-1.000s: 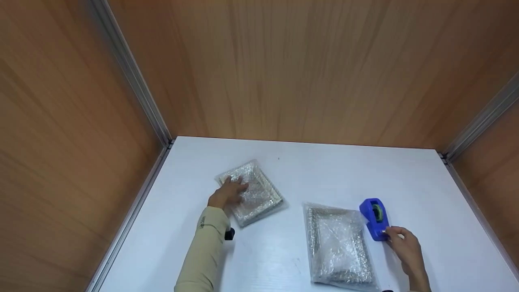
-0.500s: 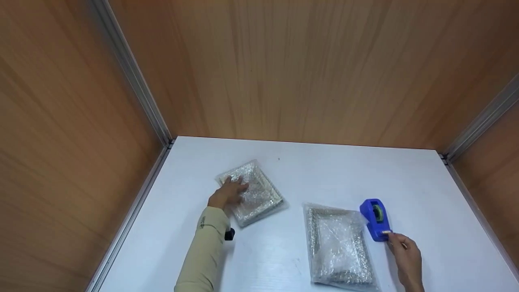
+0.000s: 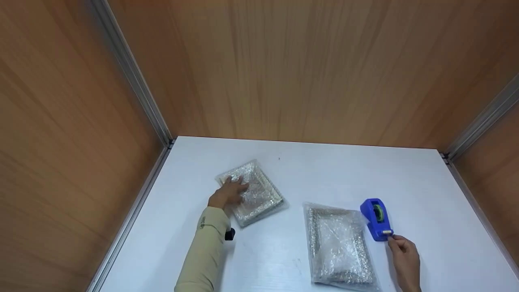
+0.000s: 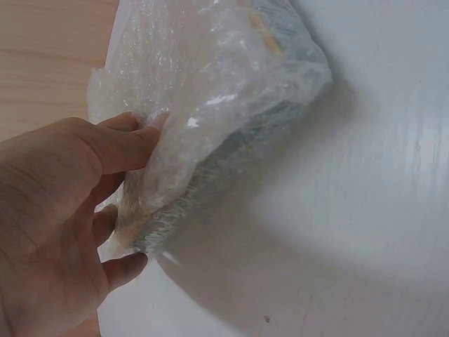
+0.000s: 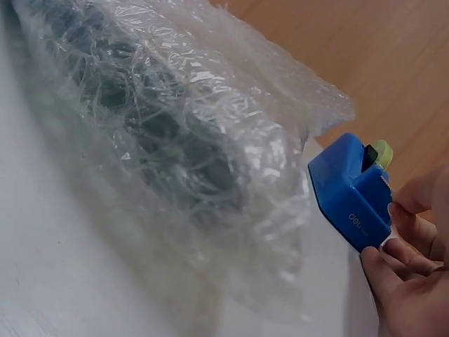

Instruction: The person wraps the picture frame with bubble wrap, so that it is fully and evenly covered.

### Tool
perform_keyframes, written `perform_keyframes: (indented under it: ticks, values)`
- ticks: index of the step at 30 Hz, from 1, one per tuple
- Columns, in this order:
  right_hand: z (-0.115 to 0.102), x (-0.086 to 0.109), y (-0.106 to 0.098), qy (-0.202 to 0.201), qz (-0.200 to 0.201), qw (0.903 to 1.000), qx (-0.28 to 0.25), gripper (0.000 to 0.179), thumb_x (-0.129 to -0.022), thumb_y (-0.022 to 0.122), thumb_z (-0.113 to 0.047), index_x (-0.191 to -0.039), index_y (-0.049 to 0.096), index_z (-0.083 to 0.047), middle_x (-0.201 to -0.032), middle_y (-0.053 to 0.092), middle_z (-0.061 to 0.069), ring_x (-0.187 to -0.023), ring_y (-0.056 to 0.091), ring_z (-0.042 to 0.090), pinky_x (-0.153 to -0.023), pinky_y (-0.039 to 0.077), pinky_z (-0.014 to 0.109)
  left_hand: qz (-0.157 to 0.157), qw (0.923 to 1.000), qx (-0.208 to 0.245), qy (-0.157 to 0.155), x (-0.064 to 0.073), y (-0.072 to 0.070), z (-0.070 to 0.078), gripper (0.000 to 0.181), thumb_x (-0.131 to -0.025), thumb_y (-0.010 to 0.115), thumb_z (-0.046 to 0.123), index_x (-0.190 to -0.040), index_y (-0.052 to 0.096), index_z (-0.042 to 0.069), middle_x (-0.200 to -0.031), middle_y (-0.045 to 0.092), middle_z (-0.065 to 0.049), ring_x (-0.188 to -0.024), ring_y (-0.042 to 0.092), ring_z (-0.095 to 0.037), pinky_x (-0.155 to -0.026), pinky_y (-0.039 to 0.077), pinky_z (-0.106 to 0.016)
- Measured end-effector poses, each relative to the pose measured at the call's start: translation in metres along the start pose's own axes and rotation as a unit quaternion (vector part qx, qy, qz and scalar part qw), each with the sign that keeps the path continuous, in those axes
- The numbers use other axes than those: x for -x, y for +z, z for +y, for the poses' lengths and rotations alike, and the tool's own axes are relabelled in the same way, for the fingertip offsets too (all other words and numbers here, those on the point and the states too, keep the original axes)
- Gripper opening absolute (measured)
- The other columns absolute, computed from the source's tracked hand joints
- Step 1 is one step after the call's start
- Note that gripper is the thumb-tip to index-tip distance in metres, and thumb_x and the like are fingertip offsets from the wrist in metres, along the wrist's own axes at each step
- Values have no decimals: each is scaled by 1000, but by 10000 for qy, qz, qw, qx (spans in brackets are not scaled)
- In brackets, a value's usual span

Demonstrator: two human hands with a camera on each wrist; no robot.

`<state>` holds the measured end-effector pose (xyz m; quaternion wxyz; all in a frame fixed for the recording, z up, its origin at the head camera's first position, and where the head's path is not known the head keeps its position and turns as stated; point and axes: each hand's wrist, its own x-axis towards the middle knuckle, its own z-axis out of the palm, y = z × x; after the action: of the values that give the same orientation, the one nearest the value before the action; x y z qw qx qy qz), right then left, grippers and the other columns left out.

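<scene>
My left hand [image 3: 229, 194] rests on a bubble-wrapped picture frame [image 3: 261, 194] at the left of the table. Its fingers are spread over the top. In the left wrist view, thumb and fingers touch the loose edge of the bubble wrap [image 4: 210, 63]. My right hand [image 3: 406, 261] is at the front end of a blue tape dispenser [image 3: 372, 226], thumb and forefinger pinched together by the cutter. They seem to hold the end of the tape, though the clear strip hardly shows. A green roll [image 3: 378, 213] sits in the dispenser.
A second, larger bubble-wrapped frame [image 3: 340, 243] lies just left of the dispenser, close to its side. Wooden panels [image 3: 284, 73] stand behind and at both sides of the white table [image 3: 324, 170], with metal rails [image 3: 138, 81] along the corners.
My right hand has drawn back a little from the dispenser's cutter, toward the front edge. The left hand and both wrapped frames have stayed where they were.
</scene>
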<state>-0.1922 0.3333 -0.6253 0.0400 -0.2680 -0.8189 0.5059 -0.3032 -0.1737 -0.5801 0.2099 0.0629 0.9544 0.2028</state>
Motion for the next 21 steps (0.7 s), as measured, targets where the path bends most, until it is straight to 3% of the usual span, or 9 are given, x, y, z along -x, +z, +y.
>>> perform_keyframes:
  ticks: [15, 21]
  values:
    - [-3, 6, 6, -337, 373, 9984, 263, 40, -93, 49, -30, -91, 54, 10, -125, 47, 18, -113, 43, 29, -81, 35, 30, -71, 9998, -164, -42, 0, -1, 0, 58, -91, 56, 23, -144, 32, 28, -154, 10, 0, -140, -4, -34, -104, 19, -63]
    - [-2, 7, 7, -418, 545, 9972, 304, 35, -93, 50, -26, -91, 56, 9, -121, 51, 16, -107, 44, 24, -80, 35, 28, -18, 10000, -78, -17, 1, 0, 2, 59, -90, 56, 20, -143, 32, 29, -154, 10, 1, -140, -5, -33, -105, 18, -62]
